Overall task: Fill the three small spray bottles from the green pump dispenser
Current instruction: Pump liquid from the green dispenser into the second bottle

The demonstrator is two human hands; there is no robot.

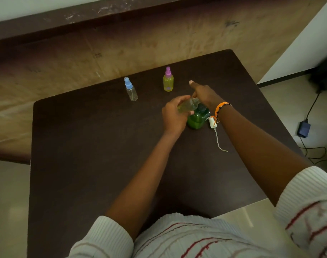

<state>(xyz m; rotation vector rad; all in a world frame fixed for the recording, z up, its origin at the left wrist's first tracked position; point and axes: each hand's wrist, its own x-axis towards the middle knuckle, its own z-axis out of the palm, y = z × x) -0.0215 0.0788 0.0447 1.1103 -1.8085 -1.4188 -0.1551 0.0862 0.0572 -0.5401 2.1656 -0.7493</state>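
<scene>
My left hand [173, 116] fingers wrap the uncapped bottle [189, 105]; right hand [205, 95] presses the green dispenser [197, 120], forefinger outstretched.

Dark table [84, 155]: blue-capped bottle [131, 89], purple-capped bottle [168, 80], green dispenser [197, 119], loose sprayer [213, 123].

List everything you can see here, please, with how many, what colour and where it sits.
table: one, dark brown, fills the middle of the view
blue-capped spray bottle: one, clear, upright at the far left of the table
purple-capped spray bottle: one, yellow-green contents, upright at the far side
uncapped spray bottle: one, clear with yellowish liquid, tilted at the dispenser's top
green pump dispenser: one, green, mid-table
spray cap with tube: one, white, lying right of the dispenser
power adapter: one, dark, on the floor at right
bracelet: one, orange with beads, right wrist
left hand: holds the uncapped bottle
right hand: on the dispenser's top
</scene>
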